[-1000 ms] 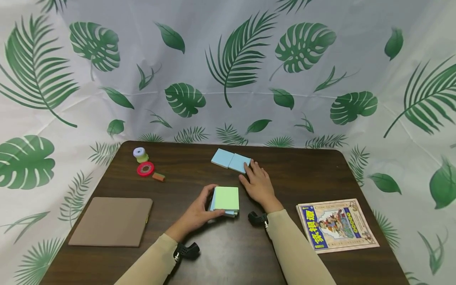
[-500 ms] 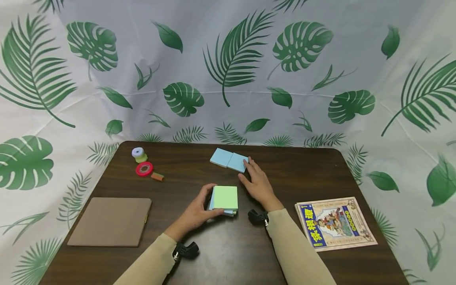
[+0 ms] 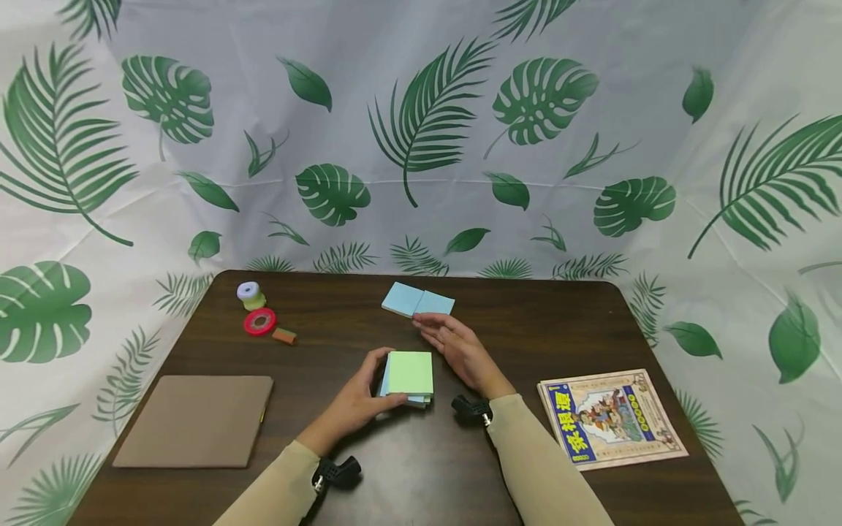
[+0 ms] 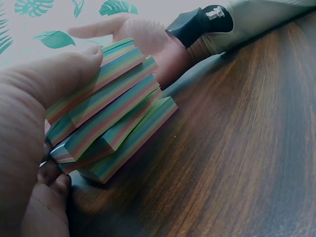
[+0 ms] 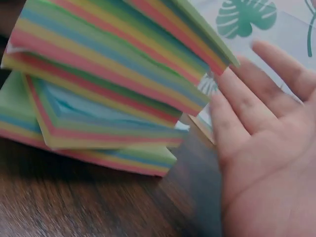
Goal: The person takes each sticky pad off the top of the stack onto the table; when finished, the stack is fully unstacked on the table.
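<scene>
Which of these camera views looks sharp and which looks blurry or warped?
Head view: evenly lit and sharp, with wide-angle bending of the table edges. Left wrist view: the stack of sticky notes is crisp, the left hand soft and close. Right wrist view: the right hand and stack are blurred.

Left hand [image 4: 29, 148] cut off by the left and bottom edges of its wrist view, most fingers hidden behind the note-pad stack [image 4: 106, 121]. Right hand [image 5: 261, 148] blurred and cropped at right and bottom of its wrist view, fingertips out of frame. Head view: tabletop [image 3: 592, 321] near edge cut off, magazine [image 3: 612, 424] small print unreadable.
</scene>
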{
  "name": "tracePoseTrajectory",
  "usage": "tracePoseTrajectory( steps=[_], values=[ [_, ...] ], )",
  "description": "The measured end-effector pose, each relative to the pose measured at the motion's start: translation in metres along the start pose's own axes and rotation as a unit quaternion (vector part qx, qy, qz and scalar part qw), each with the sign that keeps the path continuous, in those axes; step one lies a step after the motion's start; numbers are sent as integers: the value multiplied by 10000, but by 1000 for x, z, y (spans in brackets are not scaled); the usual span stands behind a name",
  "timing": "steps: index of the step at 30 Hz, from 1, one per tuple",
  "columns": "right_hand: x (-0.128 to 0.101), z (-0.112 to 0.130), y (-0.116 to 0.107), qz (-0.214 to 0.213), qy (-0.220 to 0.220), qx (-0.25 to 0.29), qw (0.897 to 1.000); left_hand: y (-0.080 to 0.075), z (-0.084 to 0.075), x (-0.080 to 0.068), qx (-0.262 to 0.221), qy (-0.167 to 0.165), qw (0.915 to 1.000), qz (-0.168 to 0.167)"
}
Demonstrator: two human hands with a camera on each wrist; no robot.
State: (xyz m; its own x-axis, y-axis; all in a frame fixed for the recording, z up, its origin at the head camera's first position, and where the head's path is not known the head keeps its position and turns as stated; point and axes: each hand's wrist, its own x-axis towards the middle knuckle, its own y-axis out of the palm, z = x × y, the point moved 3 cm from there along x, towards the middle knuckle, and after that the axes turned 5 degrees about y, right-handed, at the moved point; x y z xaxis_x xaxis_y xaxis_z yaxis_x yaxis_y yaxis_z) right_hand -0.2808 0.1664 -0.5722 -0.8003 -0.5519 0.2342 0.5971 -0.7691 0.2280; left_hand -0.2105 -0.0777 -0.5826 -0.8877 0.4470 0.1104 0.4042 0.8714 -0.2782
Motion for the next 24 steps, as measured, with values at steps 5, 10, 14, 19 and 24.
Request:
tracePoseTrajectory(
  steps=[5, 10, 14, 19, 24],
  values=[
    [-2, 4, 10, 865, 383, 538, 9941, 0, 1, 2, 8, -39, 10000, 7],
    [-2, 0, 10, 1058, 853, 576, 9890, 0, 1, 3, -28, -45, 10000, 10],
    [-1, -2, 10, 1172, 1003, 471, 9869, 0, 2, 4, -7, 47, 10000, -2],
    [-1, -2, 14, 1255, 1096, 296, 9856, -1, 3, 3, -27, 179, 9998, 28],
    [-2, -4, 15, 1369, 1321, 125, 9817, 0, 3, 3, 35, 81, 10000, 40]
  ],
)
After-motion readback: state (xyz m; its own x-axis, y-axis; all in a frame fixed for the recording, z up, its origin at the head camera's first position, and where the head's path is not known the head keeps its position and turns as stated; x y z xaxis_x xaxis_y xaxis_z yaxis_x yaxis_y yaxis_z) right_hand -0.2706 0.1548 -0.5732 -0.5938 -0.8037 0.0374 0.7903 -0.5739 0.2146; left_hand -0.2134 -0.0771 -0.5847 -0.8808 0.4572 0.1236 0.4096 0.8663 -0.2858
